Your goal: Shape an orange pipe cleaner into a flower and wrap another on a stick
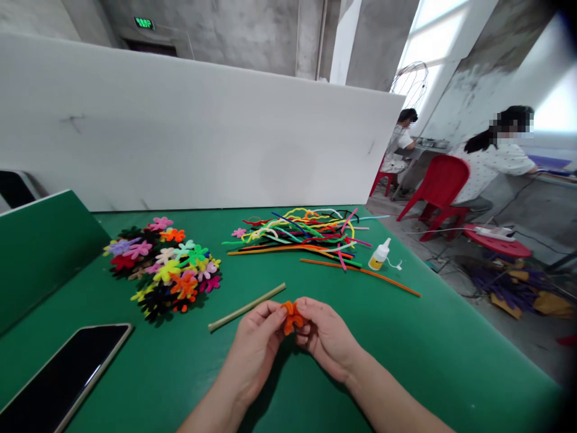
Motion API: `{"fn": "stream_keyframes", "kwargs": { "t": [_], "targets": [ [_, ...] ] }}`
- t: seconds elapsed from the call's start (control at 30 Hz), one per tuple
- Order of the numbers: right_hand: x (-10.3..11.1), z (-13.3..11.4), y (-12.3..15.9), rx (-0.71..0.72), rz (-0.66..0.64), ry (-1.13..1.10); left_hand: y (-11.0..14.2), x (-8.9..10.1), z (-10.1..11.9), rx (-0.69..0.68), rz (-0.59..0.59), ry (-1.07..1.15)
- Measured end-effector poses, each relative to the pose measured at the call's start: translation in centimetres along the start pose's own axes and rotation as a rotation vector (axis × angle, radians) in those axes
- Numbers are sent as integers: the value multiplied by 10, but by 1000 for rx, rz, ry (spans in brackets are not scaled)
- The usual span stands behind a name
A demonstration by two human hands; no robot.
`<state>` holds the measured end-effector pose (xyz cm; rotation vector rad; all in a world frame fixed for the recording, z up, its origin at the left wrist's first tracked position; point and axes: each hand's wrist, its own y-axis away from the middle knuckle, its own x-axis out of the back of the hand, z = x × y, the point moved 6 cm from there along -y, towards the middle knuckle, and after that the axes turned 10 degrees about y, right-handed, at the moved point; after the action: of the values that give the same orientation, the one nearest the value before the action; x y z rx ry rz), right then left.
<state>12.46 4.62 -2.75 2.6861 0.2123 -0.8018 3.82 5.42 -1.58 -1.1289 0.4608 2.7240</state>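
Observation:
An orange pipe-cleaner flower [293,319] with bent petals is held up between both hands, above the near part of the green table. My left hand [259,343] pinches its left side between thumb and fingers. On the other side, my right hand [327,334] grips the flower's right petals, fingers curled beneath. A pale green stick [247,307] lies on the table just beyond my left hand. Farther right, a single orange pipe cleaner [387,280] rests slantwise. Parts of the flower are hidden by my fingertips.
Finished-looking colourful flowers [169,270] are heaped at left, near a phone [67,376]. Loose pipe cleaners [306,231] lie tangled at the back before a white partition [216,138]. A glue bottle [379,255] stands at right. Two people sit beyond, near a red chair [444,180].

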Motion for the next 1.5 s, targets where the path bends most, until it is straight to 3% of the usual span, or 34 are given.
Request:
{"fn": "stream_keyframes", "kwargs": {
  "t": [0.3,0.6,0.7,0.83,0.93,1.07,1.23,1.5],
  "targets": [
    [-6,-22,5,239,-35,407,4,-2,0,44,-16,-69],
    [3,-32,6,406,61,803,5,-4,3,-34,-12,-233],
    [2,-35,8,464,94,968,6,-3,10,-139,7,-432],
    [-4,-41,16,646,121,1216,11,-8,25,-430,-8,-761],
    [-8,-46,21,789,130,1366,12,-12,28,-543,-48,-853],
    [-13,-48,25,859,140,1496,10,-8,23,-430,-21,-787],
    [-15,-45,25,792,171,1499,11,-6,13,-244,23,-520],
    [-8,-32,20,630,167,1163,9,-7,2,-82,46,-128]
  ]
}}
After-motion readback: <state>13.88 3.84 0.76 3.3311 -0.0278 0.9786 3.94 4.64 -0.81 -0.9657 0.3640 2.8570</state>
